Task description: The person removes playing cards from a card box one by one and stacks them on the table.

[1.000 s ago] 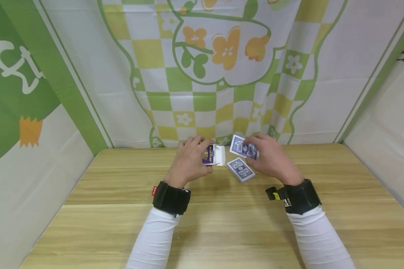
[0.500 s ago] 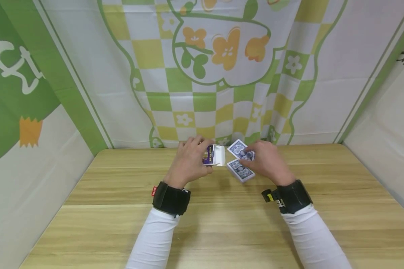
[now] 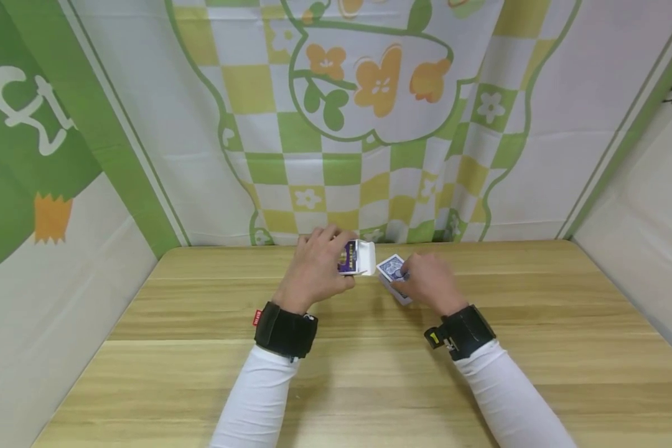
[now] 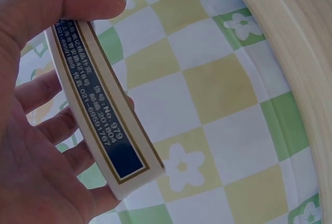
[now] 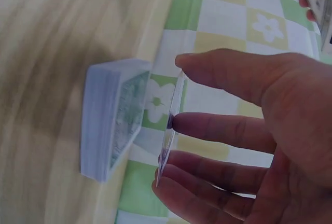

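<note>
My left hand [image 3: 316, 267] grips a playing-card box [image 3: 347, 257] over the far part of the table. Its white end flap [image 3: 366, 257] hangs open on the right. In the left wrist view the printed narrow side of the box [image 4: 104, 110] lies between thumb and fingers. My right hand [image 3: 431, 283] pinches a thin blue-backed playing card [image 5: 168, 141] by its edges, thumb on one side and fingertips on the other. Close to that card, but apart from it, a squared deck of cards [image 5: 98, 120] lies on the table; the head view shows it mostly covered.
The wooden table [image 3: 369, 398] runs back to a patterned curtain [image 3: 336, 168] hanging right behind the hands. Fabric walls stand to the left and right. Black camera straps [image 3: 285, 330] circle both wrists.
My right hand has come down and toward me with the card, from behind and above the deck to over it. My left hand and the box have stayed in place.
</note>
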Demonstrator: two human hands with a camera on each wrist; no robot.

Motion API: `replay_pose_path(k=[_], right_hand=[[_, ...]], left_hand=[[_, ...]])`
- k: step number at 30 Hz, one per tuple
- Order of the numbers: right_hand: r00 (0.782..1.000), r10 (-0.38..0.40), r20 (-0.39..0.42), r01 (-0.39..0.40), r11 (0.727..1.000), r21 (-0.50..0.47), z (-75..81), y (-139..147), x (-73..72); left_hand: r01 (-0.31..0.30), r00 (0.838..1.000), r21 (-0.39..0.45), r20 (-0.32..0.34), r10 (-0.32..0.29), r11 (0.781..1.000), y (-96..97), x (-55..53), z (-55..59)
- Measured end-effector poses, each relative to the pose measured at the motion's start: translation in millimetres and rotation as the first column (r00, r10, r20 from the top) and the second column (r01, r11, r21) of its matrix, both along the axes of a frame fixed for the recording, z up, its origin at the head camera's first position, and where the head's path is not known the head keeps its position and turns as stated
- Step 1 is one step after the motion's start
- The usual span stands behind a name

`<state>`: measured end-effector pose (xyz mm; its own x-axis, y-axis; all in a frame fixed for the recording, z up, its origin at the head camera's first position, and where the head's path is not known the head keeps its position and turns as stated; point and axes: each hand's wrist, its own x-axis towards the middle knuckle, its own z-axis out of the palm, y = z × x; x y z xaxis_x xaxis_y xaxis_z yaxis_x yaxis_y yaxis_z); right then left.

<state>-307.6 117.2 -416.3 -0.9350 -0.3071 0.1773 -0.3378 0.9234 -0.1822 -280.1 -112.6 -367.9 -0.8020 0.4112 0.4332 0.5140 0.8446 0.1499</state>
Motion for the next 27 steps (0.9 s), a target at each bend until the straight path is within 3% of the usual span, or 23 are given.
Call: replay_pose_path(k=[27], right_hand=[[0.998,-0.046,0.033,0.047,0.999,-0.021,-18.2,-0.3,-3.0]], left_hand=[[0.006,1.000,0.017,0.010,-0.007,1.000,-0.1,1.3,1.1]])
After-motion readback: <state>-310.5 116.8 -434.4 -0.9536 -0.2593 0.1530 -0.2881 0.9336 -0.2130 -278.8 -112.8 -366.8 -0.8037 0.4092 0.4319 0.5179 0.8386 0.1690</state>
